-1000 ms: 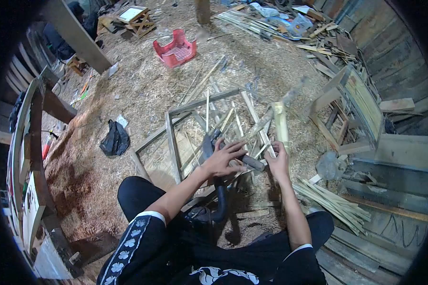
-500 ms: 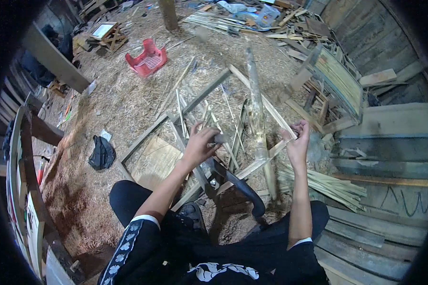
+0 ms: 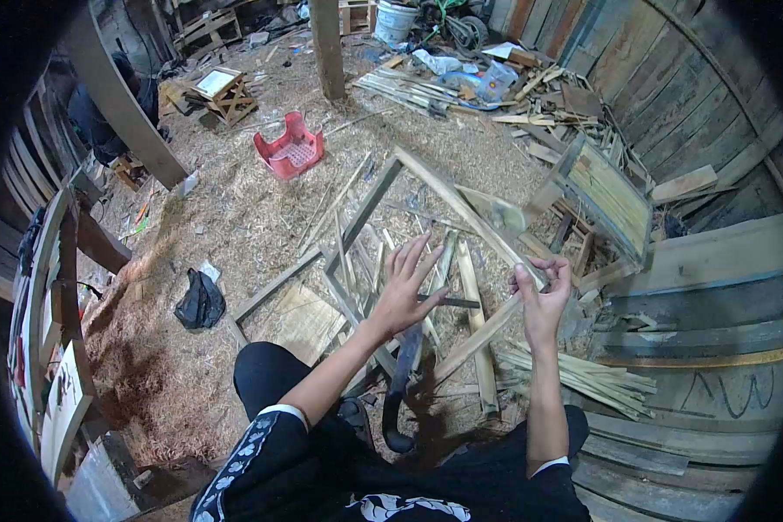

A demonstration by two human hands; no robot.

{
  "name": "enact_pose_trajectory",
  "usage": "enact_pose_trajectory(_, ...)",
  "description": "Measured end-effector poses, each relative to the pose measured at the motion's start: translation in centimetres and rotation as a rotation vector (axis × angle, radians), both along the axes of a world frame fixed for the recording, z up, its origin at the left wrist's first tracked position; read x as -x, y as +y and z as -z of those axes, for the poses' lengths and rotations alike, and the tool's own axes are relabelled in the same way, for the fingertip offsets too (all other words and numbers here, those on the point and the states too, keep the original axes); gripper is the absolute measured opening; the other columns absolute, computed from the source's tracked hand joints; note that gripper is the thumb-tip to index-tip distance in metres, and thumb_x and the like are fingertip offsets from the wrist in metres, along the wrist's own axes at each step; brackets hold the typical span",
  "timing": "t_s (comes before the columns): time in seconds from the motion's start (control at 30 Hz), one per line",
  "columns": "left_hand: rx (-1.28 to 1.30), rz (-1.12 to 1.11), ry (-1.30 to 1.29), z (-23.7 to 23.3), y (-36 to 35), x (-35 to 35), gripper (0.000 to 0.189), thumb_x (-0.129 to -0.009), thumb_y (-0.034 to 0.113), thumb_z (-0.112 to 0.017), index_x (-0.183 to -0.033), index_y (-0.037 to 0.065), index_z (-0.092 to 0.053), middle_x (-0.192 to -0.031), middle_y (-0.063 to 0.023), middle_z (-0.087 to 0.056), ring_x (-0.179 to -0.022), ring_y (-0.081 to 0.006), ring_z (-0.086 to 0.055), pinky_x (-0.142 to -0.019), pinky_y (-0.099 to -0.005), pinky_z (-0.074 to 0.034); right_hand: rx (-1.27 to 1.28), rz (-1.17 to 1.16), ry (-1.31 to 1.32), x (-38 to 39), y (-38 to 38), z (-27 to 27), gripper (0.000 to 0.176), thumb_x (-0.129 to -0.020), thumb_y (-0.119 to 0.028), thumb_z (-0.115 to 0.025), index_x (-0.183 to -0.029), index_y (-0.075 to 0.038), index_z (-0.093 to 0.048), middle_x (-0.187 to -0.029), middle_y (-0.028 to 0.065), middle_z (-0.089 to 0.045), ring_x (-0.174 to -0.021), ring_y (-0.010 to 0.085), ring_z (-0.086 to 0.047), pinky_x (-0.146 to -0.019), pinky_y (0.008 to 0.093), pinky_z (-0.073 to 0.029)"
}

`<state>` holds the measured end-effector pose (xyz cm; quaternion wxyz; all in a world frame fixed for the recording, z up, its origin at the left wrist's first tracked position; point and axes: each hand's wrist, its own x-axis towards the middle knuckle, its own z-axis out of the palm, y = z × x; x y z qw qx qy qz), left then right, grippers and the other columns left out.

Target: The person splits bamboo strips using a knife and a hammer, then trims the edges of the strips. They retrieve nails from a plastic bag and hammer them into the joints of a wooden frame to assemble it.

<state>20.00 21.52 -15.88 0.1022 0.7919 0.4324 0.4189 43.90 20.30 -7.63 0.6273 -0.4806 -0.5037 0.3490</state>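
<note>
My right hand (image 3: 544,289) is closed on the right corner of a square wooden frame (image 3: 458,207), thumb and fingers pinching it. The frame is raised at a slant over the ground. My left hand (image 3: 403,291) is spread above the frame's near left side, with nothing visible in its grasp. Just below it is a dark tool with a curved black handle (image 3: 397,409); its upper part is partly hidden by the hand. A second wooden frame (image 3: 274,285) lies on the ground at the left, around a flat wooden board (image 3: 303,324).
Wood shavings cover the ground. Thin wooden strips (image 3: 583,380) lie by my right knee, beside stacked planks (image 3: 696,426). An upturned red plastic stool (image 3: 291,155) and a black plastic bag (image 3: 200,300) are farther left. A glazed panel (image 3: 609,196) leans among scraps at right.
My left hand has opened and its fingers have spread. The black handle has swung leftward and points more toward me. The held frame has tilted, and the camera view has risen.
</note>
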Motion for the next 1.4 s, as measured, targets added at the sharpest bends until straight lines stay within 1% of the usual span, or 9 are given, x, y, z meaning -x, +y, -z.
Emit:
enact_pose_trajectory(0.37, -0.399, -0.368, -0.079, -5.4, 0.8, -0.1, 0.076, -0.084, 0.030, -0.076, -0.151, 0.016, -0.041, -0.161, -0.0241, -0.022, -0.151, -0.0356, -0.019, -0.120, -0.0540, -0.001, -0.146, -0.238, -0.279, 0.7, 0.9, -7.3, 0.042, -0.081, -0.007, -0.082, -0.101, -0.008, -0.045, -0.111, 0.0133, -0.068, -0.107, 0.0193, -0.062, -0.096, 0.0346, -0.048)
enact_pose_trajectory(0.5, -0.277, -0.341, 0.134, -7.7, -0.5, 0.3, 0.063, -0.081, 0.026, -0.077, -0.140, 0.025, -0.056, -0.145, -0.0035, -0.052, -0.143, -0.0262, -0.036, -0.119, -0.0507, -0.008, -0.051, -0.302, -0.269, -2.0, -0.5, -3.9, 0.039, -0.080, -0.008, -0.082, -0.104, -0.006, -0.052, -0.113, 0.0091, -0.067, -0.109, 0.0189, -0.061, -0.095, 0.0344, -0.048)
enact_pose_trajectory(0.83, -0.275, -0.175, 0.253, -6.9, 0.7, -2.8, 0.043, -0.088, 0.031, -0.069, -0.130, 0.023, -0.064, -0.121, -0.0029, -0.064, -0.117, -0.0247, -0.054, -0.112, -0.0491, -0.020, -0.197, 0.314, -0.595, -8.2, -3.5, 0.1, 0.075, -0.067, -0.031, -0.090, -0.131, -0.010, -0.058, -0.140, 0.0121, -0.051, -0.133, 0.0284, -0.047, -0.113, 0.0483, -0.035)
enact_pose_trajectory(0.9, -0.222, -0.198, 0.222, -8.3, 0.6, -3.1, 0.046, -0.083, 0.033, -0.075, -0.126, 0.019, -0.067, -0.119, -0.0017, -0.064, -0.118, -0.0228, -0.054, -0.111, -0.0478, -0.023, -0.131, 0.786, -1.248, -9.6, -4.2, 0.3, 0.075, -0.071, -0.040, -0.087, -0.134, -0.011, -0.057, -0.148, 0.0105, -0.045, -0.142, 0.0284, -0.034, -0.119, 0.0561, -0.019)
enact_pose_trajectory(1.03, -0.242, -0.172, 0.262, -8.5, 0.1, -3.8, 0.045, -0.082, 0.035, -0.075, -0.123, 0.018, -0.069, -0.116, -0.0013, -0.065, -0.116, -0.0221, -0.055, -0.109, -0.0474, -0.024, -0.058, 0.634, -1.205, -9.0, -4.6, 1.8, 0.062, -0.081, -0.040, -0.079, -0.133, -0.013, -0.058, -0.151, 0.0089, -0.044, -0.147, 0.0286, -0.029, -0.120, 0.0597, -0.008)
enact_pose_trajectory(1.1, -0.257, -0.177, 0.270, -8.4, -0.3, -4.3, 0.045, -0.082, 0.035, -0.075, -0.123, 0.019, -0.069, -0.116, -0.0006, -0.065, -0.115, -0.0216, -0.055, -0.108, -0.0471, -0.024, -0.089, 0.541, -1.239, -7.8, -4.6, 3.5, 0.054, -0.091, -0.030, -0.072, -0.138, -0.012, -0.055, -0.149, 0.0118, -0.047, -0.143, 0.0290, -0.036, -0.121, 0.0557, -0.014)
enact_pose_trajectory(1.17, -0.283, -0.185, 0.272, -8.0, -0.9, -4.3, 0.044, -0.082, 0.035, -0.076, -0.123, 0.019, -0.070, -0.116, 0.0007, -0.066, -0.113, -0.0207, -0.055, -0.107, -0.0465, -0.024, 0.009, 0.063, -0.589, -6.8, -4.7, 4.1, 0.050, -0.097, -0.020, -0.063, -0.143, -0.009, -0.050, -0.145, 0.0147, -0.052, -0.137, 0.0302, -0.046, -0.119, 0.0493, -0.027)
enact_pose_trajectory(1.3, -0.284, -0.145, 0.095, -6.8, 0.0, -1.0, 0.059, -0.074, 0.034, -0.084, -0.129, 0.024, -0.067, -0.141, -0.0061, -0.055, -0.136, -0.0289, -0.043, -0.119, -0.0511, -0.016, -0.004, 0.028, -0.334, -5.3, -3.8, 3.0, 0.057, -0.100, -0.027, -0.059, -0.149, -0.004, -0.040, -0.139, 0.0222, -0.055, -0.131, 0.0313, -0.052, -0.110, 0.0428, -0.040)
enact_pose_trajectory(1.4, -0.333, -0.463, 0.167, -7.5, -0.5, 3.6, 0.090, -0.070, 0.035, -0.089, -0.148, 0.023, -0.046, -0.157, -0.0172, -0.033, -0.149, -0.0339, -0.021, -0.122, -0.0546, -0.011, 0.091, -0.005, -0.384, -5.5, -2.3, 6.0, 0.068, -0.099, -0.040, -0.060, -0.151, -0.004, -0.036, -0.138, 0.0241, -0.055, -0.129, 0.0318, -0.053, -0.108, 0.0432, -0.041)
